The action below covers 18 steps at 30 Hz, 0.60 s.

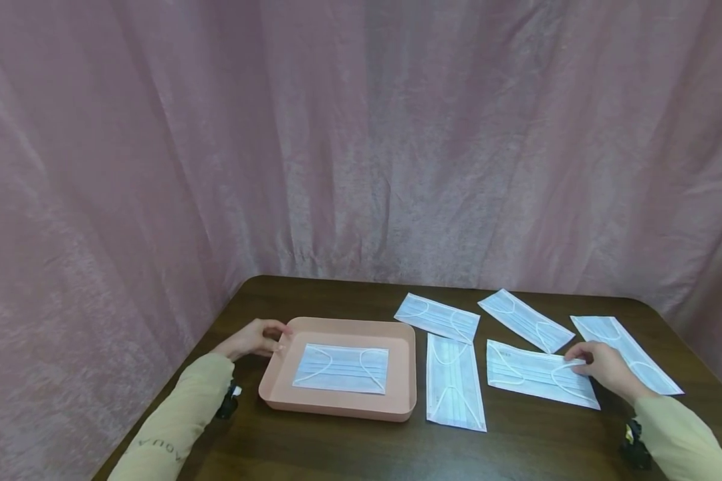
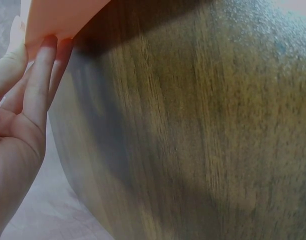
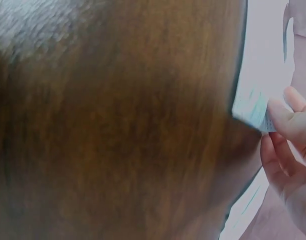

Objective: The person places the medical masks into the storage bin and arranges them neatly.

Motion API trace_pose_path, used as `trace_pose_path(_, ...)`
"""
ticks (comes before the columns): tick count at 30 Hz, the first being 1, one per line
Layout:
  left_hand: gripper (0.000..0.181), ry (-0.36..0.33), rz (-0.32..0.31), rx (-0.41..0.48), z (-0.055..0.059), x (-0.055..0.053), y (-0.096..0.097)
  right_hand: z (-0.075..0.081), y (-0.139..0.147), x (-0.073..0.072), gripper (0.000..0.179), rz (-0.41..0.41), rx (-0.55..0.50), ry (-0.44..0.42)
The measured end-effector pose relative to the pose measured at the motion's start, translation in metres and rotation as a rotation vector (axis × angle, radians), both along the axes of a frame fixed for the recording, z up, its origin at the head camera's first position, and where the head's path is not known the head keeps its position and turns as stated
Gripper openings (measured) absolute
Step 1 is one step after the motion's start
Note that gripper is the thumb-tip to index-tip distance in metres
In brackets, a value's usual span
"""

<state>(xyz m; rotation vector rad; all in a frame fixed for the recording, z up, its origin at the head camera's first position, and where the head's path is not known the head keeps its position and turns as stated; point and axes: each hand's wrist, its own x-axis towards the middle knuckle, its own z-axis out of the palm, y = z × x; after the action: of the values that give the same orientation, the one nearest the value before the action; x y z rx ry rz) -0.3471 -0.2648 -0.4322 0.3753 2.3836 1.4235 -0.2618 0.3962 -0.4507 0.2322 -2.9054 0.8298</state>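
A pink shallow tray [image 1: 339, 408] stands on the left half of the table, with one pale blue face mask [image 1: 341, 378] lying flat inside. My left hand [image 1: 251, 339] grips the tray's left edge; the left wrist view shows its thumb and fingers [image 2: 39, 82] on either side of the tray wall. On the right, my right hand [image 1: 610, 369] pinches the right end of another face mask [image 1: 520, 369]. In the right wrist view, that mask's corner [image 3: 251, 107] lies between thumb and fingers, slightly raised from the table.
Right of the tray lies an upright-turned mask [image 1: 455, 387], touched by a slanted mask [image 1: 438, 315] behind it. Two more masks lie farther right, one at the back [image 1: 525, 321] and one beyond my right hand [image 1: 626, 354]. A pink curtain [image 1: 361, 147] hangs behind the brown table [image 1: 337, 447].
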Motion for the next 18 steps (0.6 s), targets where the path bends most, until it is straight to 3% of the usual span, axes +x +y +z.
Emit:
trace_pose_path(8, 0.034, 0.029, -0.1, 0.051, -0.002, -0.002, -0.006, 0.006, 0.004, 0.007, 0.015, -0.006, -0.055, -0.033)
trace_pose_path(13, 0.036, 0.003, -0.01, 0.007, 0.0, 0.001, -0.001, 0.01, 0.006, 0.011, 0.014, -0.031, -0.101, -0.072)
trace_pose_path(18, 0.037, 0.004, 0.008, -0.011, 0.0, 0.0, 0.0, 0.013, 0.005, 0.017, 0.014, -0.001, -0.137, -0.017)
